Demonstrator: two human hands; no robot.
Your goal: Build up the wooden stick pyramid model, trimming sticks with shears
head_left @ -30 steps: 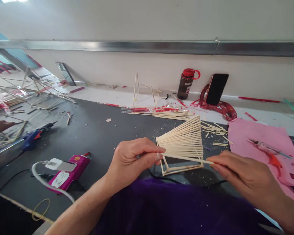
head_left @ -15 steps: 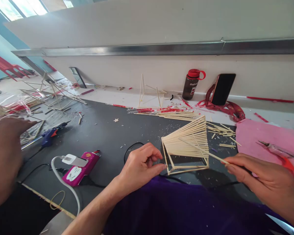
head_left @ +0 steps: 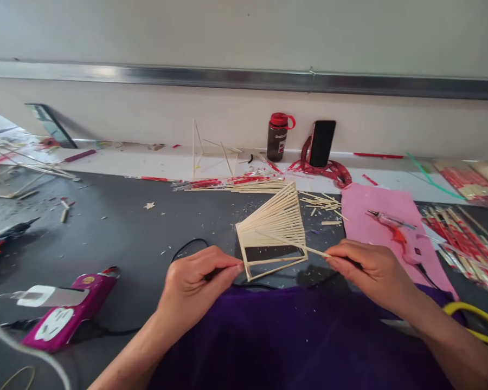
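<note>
A frame of thin wooden sticks [head_left: 274,222], with many sticks fanned side by side across one face, stands on the dark table. My left hand [head_left: 205,279] pinches its near left edge between thumb and forefinger. In my right hand [head_left: 366,268] is a single wooden stick [head_left: 315,251], gripped near one end. The stick slants left over the lower part of the fanned face; whether it touches cannot be made out. Behind the frame lie long loose sticks [head_left: 264,187], and short cut pieces [head_left: 323,203] are scattered to its right.
On the right, a glue gun [head_left: 406,244] rests on pink sheeting [head_left: 358,208], near packed sticks [head_left: 467,244] and a yellow handle [head_left: 477,322]. A bottle [head_left: 277,138] and phone [head_left: 322,143] stand behind. On the left are a magenta power strip [head_left: 73,309] and blue glue gun [head_left: 4,238].
The view has swung right, and another person's arm at the left has gone out of sight. My left hand has closed on the frame's edge. The stick remains in my right hand.
</note>
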